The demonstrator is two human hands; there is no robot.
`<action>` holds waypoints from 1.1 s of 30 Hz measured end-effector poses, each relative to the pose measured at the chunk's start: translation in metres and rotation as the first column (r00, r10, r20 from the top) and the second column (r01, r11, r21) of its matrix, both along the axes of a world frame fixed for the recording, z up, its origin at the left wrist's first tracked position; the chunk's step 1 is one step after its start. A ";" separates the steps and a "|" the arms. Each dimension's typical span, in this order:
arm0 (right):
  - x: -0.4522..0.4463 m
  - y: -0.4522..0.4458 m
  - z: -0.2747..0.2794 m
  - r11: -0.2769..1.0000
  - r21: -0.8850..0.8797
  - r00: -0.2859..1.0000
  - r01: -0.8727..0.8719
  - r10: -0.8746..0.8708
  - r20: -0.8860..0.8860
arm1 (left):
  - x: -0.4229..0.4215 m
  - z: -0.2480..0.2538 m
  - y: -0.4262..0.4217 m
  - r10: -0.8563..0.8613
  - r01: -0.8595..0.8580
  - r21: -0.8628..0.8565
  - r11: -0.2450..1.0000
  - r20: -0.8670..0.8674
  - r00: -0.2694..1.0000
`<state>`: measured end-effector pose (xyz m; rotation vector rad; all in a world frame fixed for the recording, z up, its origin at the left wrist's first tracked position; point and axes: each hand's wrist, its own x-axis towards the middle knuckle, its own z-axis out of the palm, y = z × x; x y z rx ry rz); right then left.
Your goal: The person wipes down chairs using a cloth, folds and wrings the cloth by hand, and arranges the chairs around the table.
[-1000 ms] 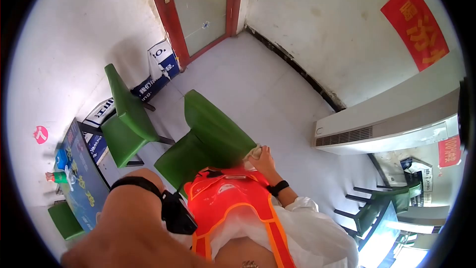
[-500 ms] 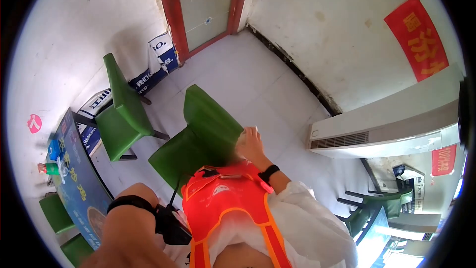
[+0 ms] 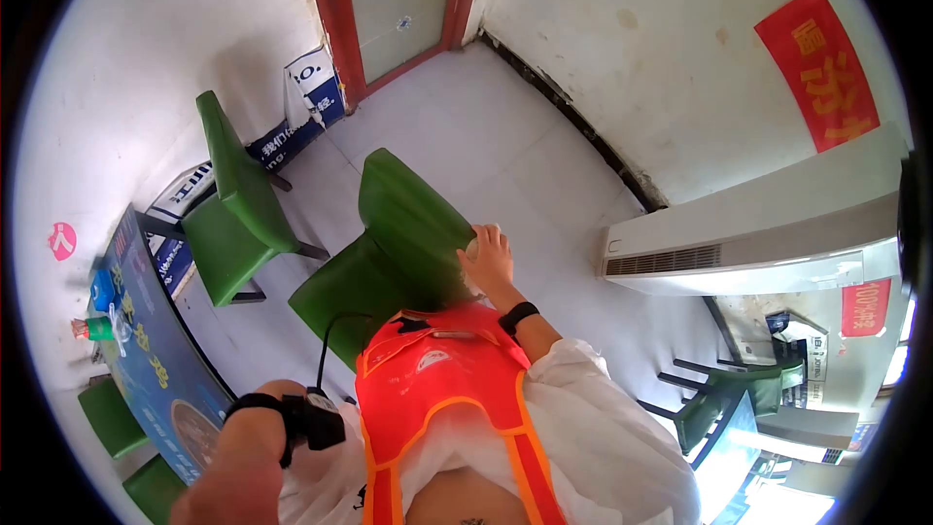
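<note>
My right hand [image 3: 491,261], with a black band at its wrist, is at the near right side of a green chair's [image 3: 408,209] backrest. Its fingers are curled around a pale cloth [image 3: 473,249], mostly covered by the hand and pressed against the chair's edge. My left hand [image 3: 284,389] is low on the left, near the chair's seat. A black strap and a small black device on its wrist hide most of it, and its fingers do not show. An orange-red apron [image 3: 442,355] covers my front, over a white top.
A second green chair [image 3: 233,224] stands by the left wall, beside a blue printed table [image 3: 160,350] holding a green container [image 3: 97,329]. A tall white air conditioner [image 3: 748,233] lies to the right. A red-framed door [image 3: 398,10] is ahead. More chairs [image 3: 724,394] are far right.
My right hand has shifted slightly up along the chair's edge with the cloth. My left wrist has turned and moved slightly, showing less of the hand. The view has shifted slightly.
</note>
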<state>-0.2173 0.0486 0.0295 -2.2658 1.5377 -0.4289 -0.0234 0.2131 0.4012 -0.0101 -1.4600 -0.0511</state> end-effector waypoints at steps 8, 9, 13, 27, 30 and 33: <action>0.002 0.002 0.001 0.999 -0.050 0.999 0.004 -0.006 -0.038 | 0.002 0.002 0.032 0.116 -0.108 -0.044 0.993 0.227 0.967; 0.002 0.001 0.001 0.998 -0.066 1.000 -0.006 0.004 -0.029 | -0.004 0.002 0.029 -0.008 0.033 -0.229 0.973 0.110 0.994; 0.003 0.004 0.004 0.997 -0.071 1.000 -0.008 0.009 0.018 | 0.004 0.004 0.023 -0.308 0.316 -0.357 0.879 0.082 0.948; -0.002 0.001 0.008 1.000 -0.029 0.997 -0.009 0.012 0.080 | -0.026 -0.145 -0.027 -0.562 0.836 0.519 0.179 -0.644 0.520; -0.003 -0.002 0.006 1.000 -0.002 0.997 -0.018 0.018 0.079 | -0.041 -0.140 -0.061 -0.669 -0.035 0.929 0.368 0.291 0.684; -0.003 -0.004 0.003 1.000 -0.021 0.998 -0.021 0.022 0.054 | -0.071 -0.167 -0.078 -0.743 0.033 0.945 0.327 0.235 0.626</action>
